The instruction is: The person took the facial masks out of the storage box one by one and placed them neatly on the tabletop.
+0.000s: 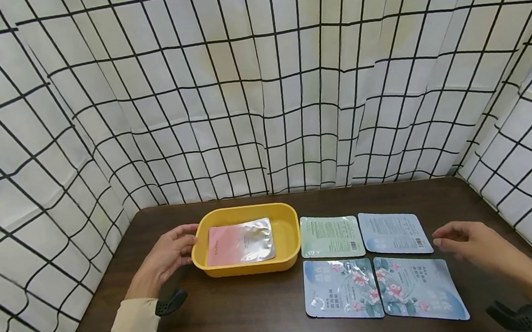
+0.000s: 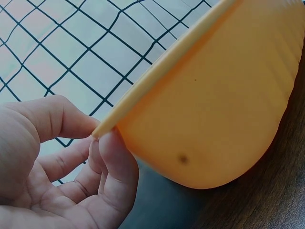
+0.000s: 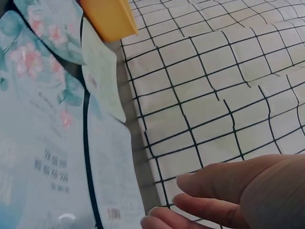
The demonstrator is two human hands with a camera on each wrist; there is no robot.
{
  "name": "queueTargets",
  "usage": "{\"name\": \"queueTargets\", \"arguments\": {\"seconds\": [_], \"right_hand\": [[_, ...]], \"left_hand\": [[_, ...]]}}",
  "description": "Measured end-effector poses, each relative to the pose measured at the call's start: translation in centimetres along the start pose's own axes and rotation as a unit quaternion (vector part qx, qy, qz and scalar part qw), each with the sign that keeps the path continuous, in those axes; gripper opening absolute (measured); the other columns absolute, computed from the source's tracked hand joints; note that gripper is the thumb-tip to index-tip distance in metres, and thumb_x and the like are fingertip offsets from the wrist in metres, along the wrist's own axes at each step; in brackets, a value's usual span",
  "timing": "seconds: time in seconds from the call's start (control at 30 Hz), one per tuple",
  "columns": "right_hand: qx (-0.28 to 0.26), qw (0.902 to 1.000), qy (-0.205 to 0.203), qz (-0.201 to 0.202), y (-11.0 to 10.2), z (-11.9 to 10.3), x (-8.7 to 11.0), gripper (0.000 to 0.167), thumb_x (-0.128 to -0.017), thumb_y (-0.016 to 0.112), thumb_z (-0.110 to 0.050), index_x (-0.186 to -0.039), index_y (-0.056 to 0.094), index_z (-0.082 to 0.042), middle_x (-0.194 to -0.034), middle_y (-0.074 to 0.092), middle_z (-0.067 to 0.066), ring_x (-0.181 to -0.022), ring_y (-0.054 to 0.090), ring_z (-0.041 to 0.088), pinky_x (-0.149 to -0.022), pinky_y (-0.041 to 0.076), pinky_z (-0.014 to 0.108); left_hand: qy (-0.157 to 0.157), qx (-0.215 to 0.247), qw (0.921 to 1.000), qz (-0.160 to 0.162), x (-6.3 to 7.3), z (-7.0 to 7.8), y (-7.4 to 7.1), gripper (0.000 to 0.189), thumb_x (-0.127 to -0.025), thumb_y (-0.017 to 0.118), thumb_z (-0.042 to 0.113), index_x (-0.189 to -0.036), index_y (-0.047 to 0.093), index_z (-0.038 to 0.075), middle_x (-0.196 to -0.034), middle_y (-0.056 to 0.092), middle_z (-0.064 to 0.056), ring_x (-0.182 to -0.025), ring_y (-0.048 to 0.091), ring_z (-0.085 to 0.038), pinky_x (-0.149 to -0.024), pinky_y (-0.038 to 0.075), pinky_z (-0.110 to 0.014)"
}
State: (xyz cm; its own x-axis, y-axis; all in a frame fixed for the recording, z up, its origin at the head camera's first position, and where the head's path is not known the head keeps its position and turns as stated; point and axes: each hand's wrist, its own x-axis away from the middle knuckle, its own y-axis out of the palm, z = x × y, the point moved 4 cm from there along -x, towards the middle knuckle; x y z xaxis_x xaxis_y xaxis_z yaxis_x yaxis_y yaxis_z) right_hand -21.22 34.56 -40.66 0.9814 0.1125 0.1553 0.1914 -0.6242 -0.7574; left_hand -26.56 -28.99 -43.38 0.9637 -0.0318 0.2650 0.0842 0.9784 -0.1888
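Note:
My left hand pinches the left rim of a yellow plastic basin between thumb and fingers; the left wrist view shows the grip on the basin's rim up close. Inside the basin lies a pink and silver sachet. My right hand is held with loosely bent fingers just right of a pale blue sachet, holding nothing. Left of that one lies a green sachet. Nearer to me are two blue flowered sachets, the left flowered sachet and the right flowered sachet.
A dark brown table carries everything. White curtains with a black grid enclose its back and sides. Dark straps are on both wrists, the left strap close to the table's surface.

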Motion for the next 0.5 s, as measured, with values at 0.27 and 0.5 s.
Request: {"name": "queueTargets", "arguments": {"seconds": [0.27,0.5], "right_hand": [[-0.080,0.9943,-0.062,0.034,0.3,-3.8,-1.4,0.044,-0.099,0.065,-0.031,-0.128,0.062,0.001,-0.116,0.071,0.017,-0.097,0.072,0.026,-0.077,0.061,0.036],[-0.152,0.9829,-0.104,0.007,1.1,-7.4,-2.7,0.047,-0.100,0.066,-0.030,-0.133,0.057,0.001,-0.122,0.069,0.019,-0.104,0.071,0.027,-0.083,0.060,0.040]], "left_hand": [[-0.001,-0.007,1.0000,0.003,0.1,-0.1,-0.1,0.055,-0.102,0.058,0.019,-0.152,0.039,0.005,-0.141,0.053,-0.024,-0.100,0.066,-0.024,-0.083,0.060,-0.034],[-0.003,-0.011,0.9999,0.006,-0.1,0.0,-0.1,0.054,-0.102,0.058,0.020,-0.151,0.040,0.005,-0.137,0.056,-0.022,-0.097,0.067,-0.022,-0.082,0.060,-0.032]]}}
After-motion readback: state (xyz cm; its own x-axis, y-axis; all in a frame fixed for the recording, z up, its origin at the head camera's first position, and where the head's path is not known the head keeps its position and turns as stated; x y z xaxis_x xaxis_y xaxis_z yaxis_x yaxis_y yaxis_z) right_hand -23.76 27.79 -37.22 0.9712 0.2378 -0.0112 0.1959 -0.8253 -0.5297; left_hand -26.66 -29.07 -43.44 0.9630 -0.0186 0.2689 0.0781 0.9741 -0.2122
